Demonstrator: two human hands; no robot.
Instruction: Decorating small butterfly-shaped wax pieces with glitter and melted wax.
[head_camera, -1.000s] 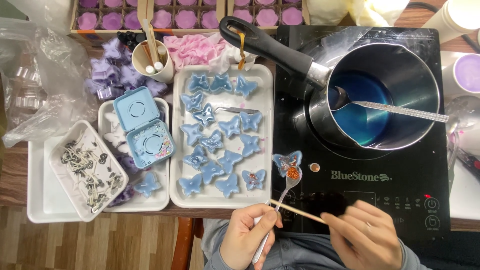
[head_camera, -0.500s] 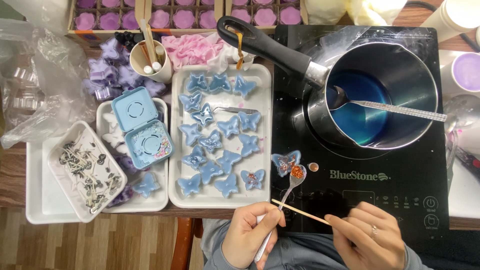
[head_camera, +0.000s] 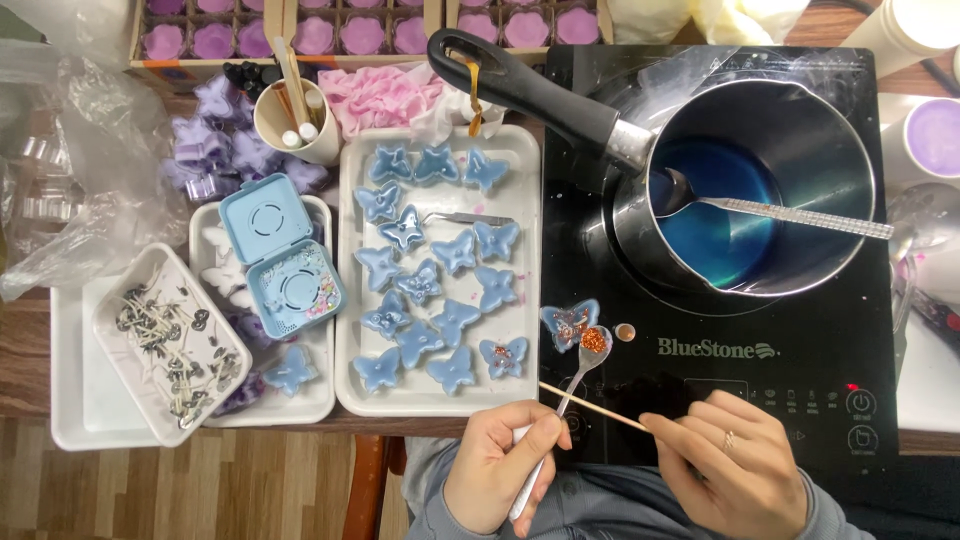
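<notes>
My left hand (head_camera: 500, 465) grips a small white-handled spoon (head_camera: 574, 378) whose bowl carries orange-red glitter, held just right of a blue butterfly candle (head_camera: 566, 322) that sits on the black induction cooktop (head_camera: 760, 400). My right hand (head_camera: 735, 470) holds a thin wooden stick (head_camera: 592, 407) that points left and crosses the spoon's handle. A white tray (head_camera: 350, 300) to the left holds several blue butterfly candles (head_camera: 455, 250), some with glitter.
A steel saucepan (head_camera: 760, 185) of blue liquid with a spoon in it stands on the cooktop, black handle pointing up-left. Further left are an open blue case (head_camera: 280, 260), a tray of wicks (head_camera: 165, 340), a cup of sticks (head_camera: 295, 120), purple moulds and pink candles.
The spoon with glitter has shifted slightly right, from over the butterfly's middle to its right wing. Both hands stay in about the same place.
</notes>
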